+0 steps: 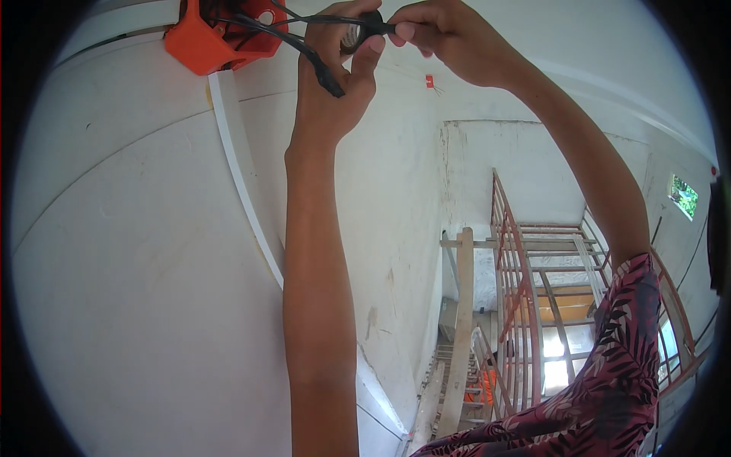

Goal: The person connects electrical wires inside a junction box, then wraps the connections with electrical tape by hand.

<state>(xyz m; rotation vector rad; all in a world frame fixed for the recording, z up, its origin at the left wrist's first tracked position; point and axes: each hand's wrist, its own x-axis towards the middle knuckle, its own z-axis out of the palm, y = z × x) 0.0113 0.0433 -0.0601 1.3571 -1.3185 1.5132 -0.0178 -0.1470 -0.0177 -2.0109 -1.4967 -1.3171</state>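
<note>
My left hand (343,72) is closed around a roll of black electrical tape (371,27), with the thumb against its side. My right hand (445,38) pinches the end of a black wire (327,19) right beside the roll; whether tape is wrapped there is too small to tell. That wire runs back to an orange electrical box (199,47) at the top left. A second black cable (308,53) comes out of the box and ends in a thick, taped-looking tip by my left thumb's base.
White trunking (236,156) runs down the pale wall from the box. Lower right stands a reddish metal frame (525,305) with a wooden plank (459,327) beside it. A small red box (429,81) with wires sits on the far wall. A small opening (683,196) shows greenery.
</note>
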